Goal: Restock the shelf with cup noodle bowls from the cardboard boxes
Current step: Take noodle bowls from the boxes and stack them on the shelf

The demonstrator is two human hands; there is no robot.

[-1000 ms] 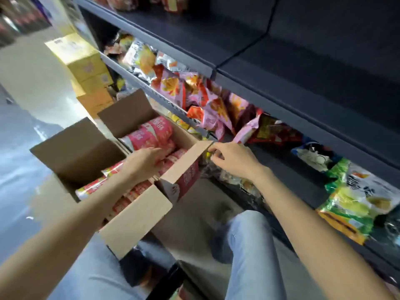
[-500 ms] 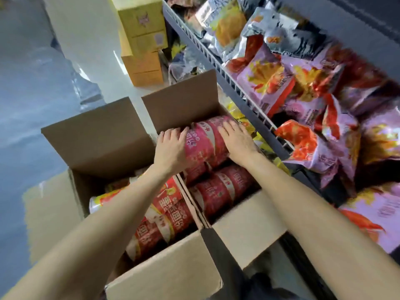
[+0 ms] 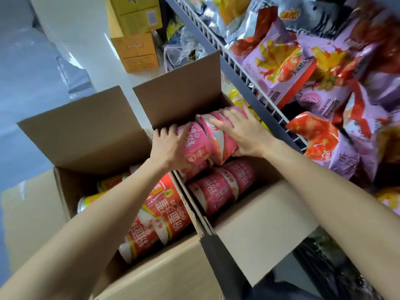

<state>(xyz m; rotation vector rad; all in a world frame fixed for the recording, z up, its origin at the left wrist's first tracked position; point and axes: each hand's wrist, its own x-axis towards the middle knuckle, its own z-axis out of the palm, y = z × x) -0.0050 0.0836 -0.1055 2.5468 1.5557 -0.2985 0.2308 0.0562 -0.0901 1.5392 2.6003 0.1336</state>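
Both my hands clasp pink cup noodle bowls [image 3: 207, 139] lying on their sides at the frame's center: my left hand [image 3: 171, 148] curls round one end, my right hand [image 3: 244, 133] wraps the other. Nearest me, red noodle bowls [image 3: 158, 215] fill the left cardboard box [image 3: 155, 271], and more pink bowls [image 3: 223, 187] lie in the right box [image 3: 259, 224]. Beyond, in the upper right of the frame, snack bags [image 3: 287, 61] crowd the wire shelf [image 3: 244, 68]. Yellow cartons [image 3: 136, 50] stand in the upper middle.

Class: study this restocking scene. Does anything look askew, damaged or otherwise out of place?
The snack bags on the wire shelf lie jumbled and overlapping, not faced in rows. Crumpled plastic wrap lies beside the yellow boxes. The pink noodle bowls look undamaged.
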